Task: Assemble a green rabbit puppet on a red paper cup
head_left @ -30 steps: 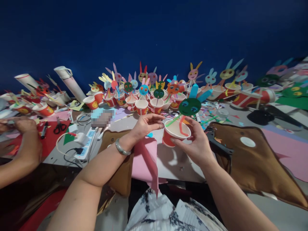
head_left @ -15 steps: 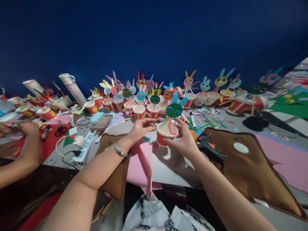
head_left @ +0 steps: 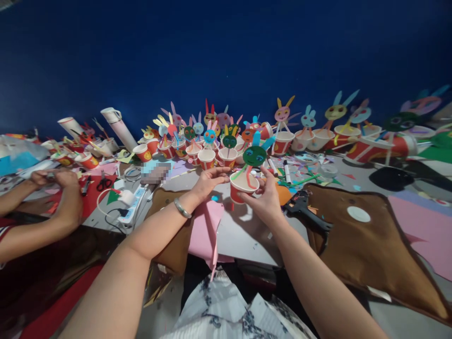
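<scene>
My right hand (head_left: 264,197) is closed around the right side of a red and white paper cup (head_left: 240,194), thumb on the front and fingers behind. A green paper rabbit head (head_left: 254,156) with blue ears rises above the cup, with green and red strips running down into it. Just left of the rim, my left hand (head_left: 209,183) has its fingers stretched out and the thumb apart. It holds nothing that I can see; whether a fingertip touches the cup I cannot tell. Below that hand, pink paper (head_left: 203,230) hangs over the table edge.
Several paper cups with rabbit heads (head_left: 210,136) line the back by a blue wall. A black glue gun (head_left: 309,214) and brown cushion (head_left: 348,249) lie right. Left are a power strip (head_left: 136,205), scissors (head_left: 104,181) and another person's hands (head_left: 63,181).
The view has turned slightly left, so the background sits further right. The cup appears a little higher, still in my right hand. My left hand stays beside it.
</scene>
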Tool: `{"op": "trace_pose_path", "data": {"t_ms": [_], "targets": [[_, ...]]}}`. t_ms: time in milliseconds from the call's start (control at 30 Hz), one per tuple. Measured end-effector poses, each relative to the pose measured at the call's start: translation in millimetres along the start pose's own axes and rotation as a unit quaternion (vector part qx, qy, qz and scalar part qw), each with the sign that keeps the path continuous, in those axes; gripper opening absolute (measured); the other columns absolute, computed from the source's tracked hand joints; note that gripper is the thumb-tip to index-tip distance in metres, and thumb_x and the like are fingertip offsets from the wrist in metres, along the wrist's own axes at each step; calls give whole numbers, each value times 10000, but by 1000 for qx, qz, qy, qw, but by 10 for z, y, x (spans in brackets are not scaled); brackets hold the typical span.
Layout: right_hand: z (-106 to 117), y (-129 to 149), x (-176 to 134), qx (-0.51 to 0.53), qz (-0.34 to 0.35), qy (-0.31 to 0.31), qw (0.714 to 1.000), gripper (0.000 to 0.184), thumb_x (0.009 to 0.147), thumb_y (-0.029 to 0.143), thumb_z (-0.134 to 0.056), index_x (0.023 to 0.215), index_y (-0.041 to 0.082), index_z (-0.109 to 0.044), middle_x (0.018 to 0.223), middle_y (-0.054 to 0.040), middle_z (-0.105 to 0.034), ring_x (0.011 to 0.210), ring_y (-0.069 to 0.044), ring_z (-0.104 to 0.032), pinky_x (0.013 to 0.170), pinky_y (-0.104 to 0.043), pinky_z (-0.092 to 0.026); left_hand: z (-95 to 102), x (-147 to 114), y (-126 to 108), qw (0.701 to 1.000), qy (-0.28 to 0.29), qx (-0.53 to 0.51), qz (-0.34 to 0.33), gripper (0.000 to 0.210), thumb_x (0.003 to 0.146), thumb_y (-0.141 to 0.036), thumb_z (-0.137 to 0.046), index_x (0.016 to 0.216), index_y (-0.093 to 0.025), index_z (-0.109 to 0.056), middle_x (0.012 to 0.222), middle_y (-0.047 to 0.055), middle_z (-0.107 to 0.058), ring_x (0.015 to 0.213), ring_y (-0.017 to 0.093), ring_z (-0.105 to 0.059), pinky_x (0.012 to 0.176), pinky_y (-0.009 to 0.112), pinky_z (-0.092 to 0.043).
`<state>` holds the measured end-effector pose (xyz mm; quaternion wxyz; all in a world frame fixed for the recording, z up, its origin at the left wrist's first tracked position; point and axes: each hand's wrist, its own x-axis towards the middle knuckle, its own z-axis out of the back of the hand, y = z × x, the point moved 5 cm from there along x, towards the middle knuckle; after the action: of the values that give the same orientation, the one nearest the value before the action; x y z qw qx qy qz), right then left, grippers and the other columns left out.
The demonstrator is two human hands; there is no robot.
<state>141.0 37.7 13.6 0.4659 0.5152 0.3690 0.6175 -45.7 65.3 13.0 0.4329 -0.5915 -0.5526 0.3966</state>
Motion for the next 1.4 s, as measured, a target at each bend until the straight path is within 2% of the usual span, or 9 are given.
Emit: {"op": "trace_pose_path", "data": {"t_ms": [233, 400, 633, 867, 1033, 1200, 1400], "targets": [[-2, -27, 52, -17, 37, -9, 999, 1002, 629, 336, -768, 1495, 184, -288, 1122, -120, -696, 1046, -296, -663, 859, -439, -528, -39, 34, 16, 1000, 20, 5, -19, 405, 580, -185, -823, 980, -161, -773, 909, 39, -743, 816, 123, -635, 858, 299, -486], [-4, -48, 59, 11, 36, -1, 999, 1006, 624, 326, -770, 1496, 172, -293, 1135, -129, -690, 990, -284, -677, 865, -443, -527, -62, 24, 1, 999, 23, 17, -40, 417, 581, -186, -820, 994, -154, -772, 956, 52, -742, 830, 131, -628, 849, 300, -480], [10, -82, 71, 15, 41, 1, 999, 984, 645, 335, -784, 1493, 199, -304, 1129, -115, -682, 954, -273, -679, 820, -428, -539, -83, 3, -72, 998, 28, 28, -48, 402, 566, -211, -863, 951, -149, -764, 835, 31, -732, 807, 144, -631, 879, 341, -488], [6, -42, 69, 34, 33, 3, 999, 1035, 620, 348, -792, 1501, 162, -282, 1148, -141, -678, 945, -284, -696, 803, -412, -555, -70, 16, -70, 998, 26, 9, -50, 406, 550, -234, -890, 926, -153, -761, 866, 40, -746, 839, 157, -649, 907, 363, -485], [-5, -65, 67, 32, 30, 11, 999, 1033, 648, 356, -781, 1522, 180, -260, 1081, -111, -689, 894, -275, -702, 801, -431, -556, -70, 19, -58, 999, 16, -3, -51, 400, 544, -223, -878, 920, -154, -763, 859, 34, -745, 810, 148, -642, 876, 350, -488], [6, -91, 68, 9, 51, -2, 999, 1008, 662, 378, -781, 1516, 189, -282, 1113, -118, -678, 985, -300, -681, 820, -458, -550, -68, 19, -38, 999, 3, -5, -43, 372, 562, -196, -843, 920, -149, -757, 874, 35, -742, 806, 139, -633, 865, 340, -478], [4, -66, 53, 18, 53, 3, 998, 1025, 696, 384, -777, 1542, 191, -232, 1132, -129, -668, 975, -290, -690, 819, -446, -559, -72, 16, -30, 999, -8, -6, -48, 350, 575, -192, -829, 911, -142, -745, 826, 22, -719, 793, 133, -619, 859, 334, -476]]}}
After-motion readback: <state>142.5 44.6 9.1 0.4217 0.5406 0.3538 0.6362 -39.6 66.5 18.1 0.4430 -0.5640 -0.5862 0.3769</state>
